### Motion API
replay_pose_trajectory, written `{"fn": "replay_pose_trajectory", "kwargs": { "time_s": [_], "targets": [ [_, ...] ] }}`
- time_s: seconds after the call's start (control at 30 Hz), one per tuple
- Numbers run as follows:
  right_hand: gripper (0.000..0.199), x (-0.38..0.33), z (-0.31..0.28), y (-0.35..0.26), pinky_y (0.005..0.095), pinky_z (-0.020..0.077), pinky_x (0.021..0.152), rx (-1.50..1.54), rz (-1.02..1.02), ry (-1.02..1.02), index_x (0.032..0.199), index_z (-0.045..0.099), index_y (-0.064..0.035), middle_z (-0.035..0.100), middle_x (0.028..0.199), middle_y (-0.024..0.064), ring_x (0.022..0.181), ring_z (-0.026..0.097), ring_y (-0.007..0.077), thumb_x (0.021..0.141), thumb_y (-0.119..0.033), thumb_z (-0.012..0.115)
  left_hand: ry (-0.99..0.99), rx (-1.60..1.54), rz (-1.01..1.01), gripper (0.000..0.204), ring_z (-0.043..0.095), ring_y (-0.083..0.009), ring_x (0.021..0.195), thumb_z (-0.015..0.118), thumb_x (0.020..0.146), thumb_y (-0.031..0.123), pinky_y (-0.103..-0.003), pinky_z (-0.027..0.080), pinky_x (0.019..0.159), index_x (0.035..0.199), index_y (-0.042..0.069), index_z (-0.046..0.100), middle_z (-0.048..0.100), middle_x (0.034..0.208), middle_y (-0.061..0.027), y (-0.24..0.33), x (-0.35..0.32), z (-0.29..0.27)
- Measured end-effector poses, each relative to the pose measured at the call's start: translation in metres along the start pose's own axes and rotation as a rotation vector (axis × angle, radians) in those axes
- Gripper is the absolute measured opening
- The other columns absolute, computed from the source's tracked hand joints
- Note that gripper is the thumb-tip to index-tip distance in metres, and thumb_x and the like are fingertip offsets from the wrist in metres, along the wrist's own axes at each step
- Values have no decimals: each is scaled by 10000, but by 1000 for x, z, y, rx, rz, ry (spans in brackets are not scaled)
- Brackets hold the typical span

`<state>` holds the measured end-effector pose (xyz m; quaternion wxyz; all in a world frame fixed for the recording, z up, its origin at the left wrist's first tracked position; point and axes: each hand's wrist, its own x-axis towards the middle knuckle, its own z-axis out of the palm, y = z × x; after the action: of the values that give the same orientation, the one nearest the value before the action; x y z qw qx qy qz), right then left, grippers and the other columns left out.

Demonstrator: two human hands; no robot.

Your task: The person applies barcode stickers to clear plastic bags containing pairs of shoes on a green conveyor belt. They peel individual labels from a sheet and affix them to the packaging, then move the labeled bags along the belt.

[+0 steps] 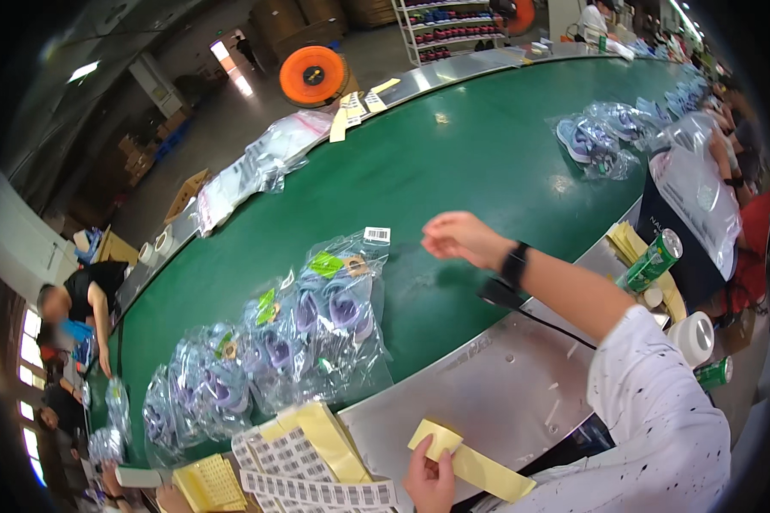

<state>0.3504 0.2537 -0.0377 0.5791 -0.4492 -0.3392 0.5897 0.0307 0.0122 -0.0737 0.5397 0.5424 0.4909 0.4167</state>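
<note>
Low in the view, my left hand (430, 480) is closed on a curled yellow label backing strip (496, 475), thumb and fingers pinching its folded end. My right hand (464, 239) hovers over the green conveyor belt (453, 162), wearing a black wristband. Its fingers are curled together, and whatever they hold, if anything, is hidden. Left of it lies a clear bag of light-blue shoes (338, 312) with a green tag inside and a white barcode label (376, 236) at its top edge. More bagged shoes (218, 385) line up beside it toward the left.
Barcode label sheets (291, 462) and yellow backing sheets (325, 436) lie on the metal ledge (462, 380). Green cans (654, 256) and a white roll (691, 338) stand at right. Bagged shoes (590, 137) sit farther along. A person (94, 299) reaches in at left; another person's hand (173, 498) shows below.
</note>
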Motion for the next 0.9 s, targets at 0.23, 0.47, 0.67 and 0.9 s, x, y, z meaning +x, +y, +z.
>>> {"fn": "replay_pose_trajectory", "kwargs": {
  "time_s": [0.23, 0.47, 0.67, 0.9],
  "targets": [
    [131, -235, 9, 28, 257, 503, 709, -246, 305, -46, 937, 604, -20, 636, 861, 75, 768, 608, 135, 855, -122, 601, 75, 254, 79, 204, 399, -33, 493, 639, 799, 44, -202, 320, 443, 1002, 24, 622, 499, 590, 15, 10, 3, -4],
    [104, -284, 10, 82, 236, 485, 665, -246, -126, 290, 931, 592, 24, 620, 793, 75, 702, 586, 114, 871, -51, 553, -799, -166, -201, 257, 599, -81, 686, 539, 894, 81, -222, 513, 643, 1134, -9, 556, 609, 869, -54, 52, -57, -61],
    [124, -282, 24, 84, 207, 458, 656, -430, -175, 209, 967, 592, 23, 602, 785, 57, 692, 561, 98, 891, -52, 530, -82, 168, -648, 202, 630, -154, 643, 529, 864, 98, -267, 524, 571, 1013, -27, 584, 631, 841, -76, -70, -181, -198],
    [135, -280, 25, 90, 199, 443, 656, -502, -242, 162, 980, 591, 20, 591, 787, 42, 702, 547, 89, 900, -66, 524, 588, 550, -873, 206, 635, -351, 812, 593, 770, 101, -401, 505, 708, 933, -20, 627, 637, 831, -232, -213, -296, -277]
  ]
}}
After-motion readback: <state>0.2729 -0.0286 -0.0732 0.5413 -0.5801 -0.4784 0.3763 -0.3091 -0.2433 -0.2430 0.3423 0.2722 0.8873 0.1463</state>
